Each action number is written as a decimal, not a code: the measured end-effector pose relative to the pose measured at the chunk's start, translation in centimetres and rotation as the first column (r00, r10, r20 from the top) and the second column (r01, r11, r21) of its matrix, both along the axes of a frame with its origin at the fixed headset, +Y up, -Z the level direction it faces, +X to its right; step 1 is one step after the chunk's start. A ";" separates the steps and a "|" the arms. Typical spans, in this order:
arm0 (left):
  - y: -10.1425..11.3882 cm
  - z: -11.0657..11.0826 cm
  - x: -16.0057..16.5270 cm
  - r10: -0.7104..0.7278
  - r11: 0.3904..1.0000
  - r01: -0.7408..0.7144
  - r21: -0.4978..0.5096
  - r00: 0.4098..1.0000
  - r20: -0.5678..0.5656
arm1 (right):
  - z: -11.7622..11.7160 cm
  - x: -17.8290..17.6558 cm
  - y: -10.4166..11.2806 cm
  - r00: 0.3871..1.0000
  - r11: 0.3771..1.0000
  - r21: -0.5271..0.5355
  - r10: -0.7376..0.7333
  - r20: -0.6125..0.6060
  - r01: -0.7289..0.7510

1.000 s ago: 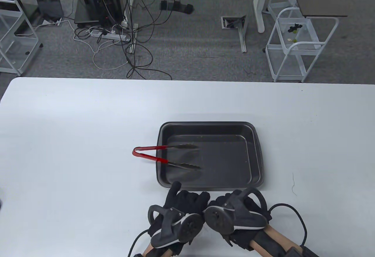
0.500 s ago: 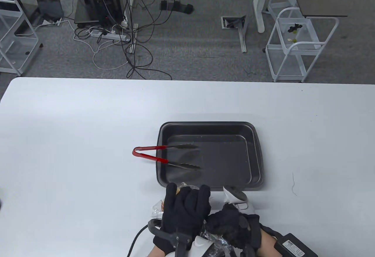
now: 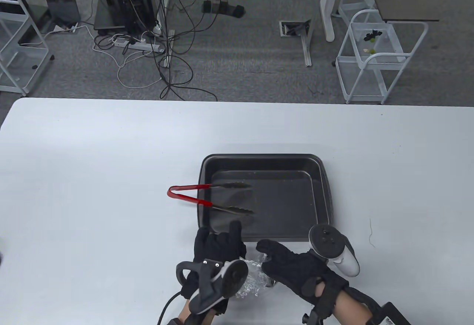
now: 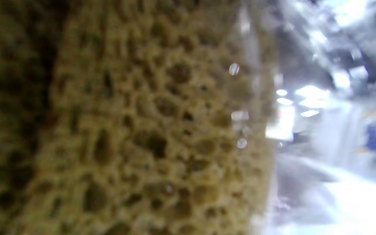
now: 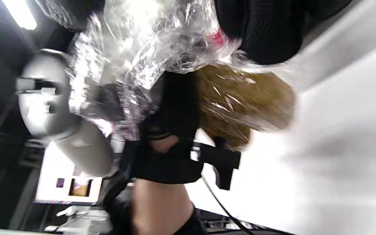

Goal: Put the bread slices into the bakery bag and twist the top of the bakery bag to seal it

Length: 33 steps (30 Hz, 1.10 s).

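Twisting looks like the step in hand: both gloved hands meet at bottom centre of the table view, over a crinkled clear bakery bag just below the dark baking tray. Left hand sits on the bag's left side, one finger sticking up, the rest seemingly wrapped on the bagged bread. Right hand lies over the bag's right side; the right wrist view shows its fingers bunched on gathered plastic, so it is grasping the bag's neck. Bread slices fill the left wrist view, pressed close behind film, so they are inside the bag.

Risks, as judgement:
- thin film tears if the twist is forced against a tight left hold
- bread gets squashed; it looks soft and porous
- neck slips from the gloved fingers and untwists, since plastic is slick
- bag held low near the tray's lower rim; a swing could knock it or the red tongs resting on the tray's left edge.
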<state>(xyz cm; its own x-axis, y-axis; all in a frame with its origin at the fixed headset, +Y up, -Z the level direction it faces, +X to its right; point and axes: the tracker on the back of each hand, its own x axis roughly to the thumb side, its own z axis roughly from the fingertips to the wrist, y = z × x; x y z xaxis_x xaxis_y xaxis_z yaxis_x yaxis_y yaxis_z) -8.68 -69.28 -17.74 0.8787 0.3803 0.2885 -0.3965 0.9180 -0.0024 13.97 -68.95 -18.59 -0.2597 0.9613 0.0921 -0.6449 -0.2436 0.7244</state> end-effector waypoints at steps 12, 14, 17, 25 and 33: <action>-6.6 -4.0 -0.8 0.894 0.310 -0.384 -0.869 0.428 0.130 | 5.0 -2.6 5.7 0.831 0.103 0.929 0.490 0.263 -0.355; -6.6 -3.7 0.0 0.908 0.285 -0.344 -0.894 0.395 0.137 | 5.4 -3.3 5.5 0.776 -0.140 0.932 0.520 0.357 -0.335; -6.5 -3.0 1.2 0.917 0.260 -0.261 -0.930 0.368 0.153 | 5.6 -4.1 5.3 0.734 -0.398 0.873 0.498 0.462 -0.280; -5.1 -0.1 4.7 0.920 0.287 -0.080 -0.955 0.301 0.251 | 5.3 -5.5 4.8 0.772 -0.698 0.714 0.423 0.475 -0.057; -5.9 -0.1 4.8 0.843 0.343 -0.053 -0.938 0.458 0.282 | 7.9 -7.4 4.2 0.695 -0.684 0.728 0.543 0.471 0.042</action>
<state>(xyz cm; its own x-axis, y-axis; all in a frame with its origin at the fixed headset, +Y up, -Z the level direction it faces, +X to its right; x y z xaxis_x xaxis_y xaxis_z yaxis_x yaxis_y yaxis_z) -3.88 -75.21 -17.82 0.1263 0.9907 -0.0507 -0.2281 -0.0208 -0.9734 6.53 -64.75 -10.69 -0.0743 -0.8437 0.5316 0.0621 -0.5360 -0.8420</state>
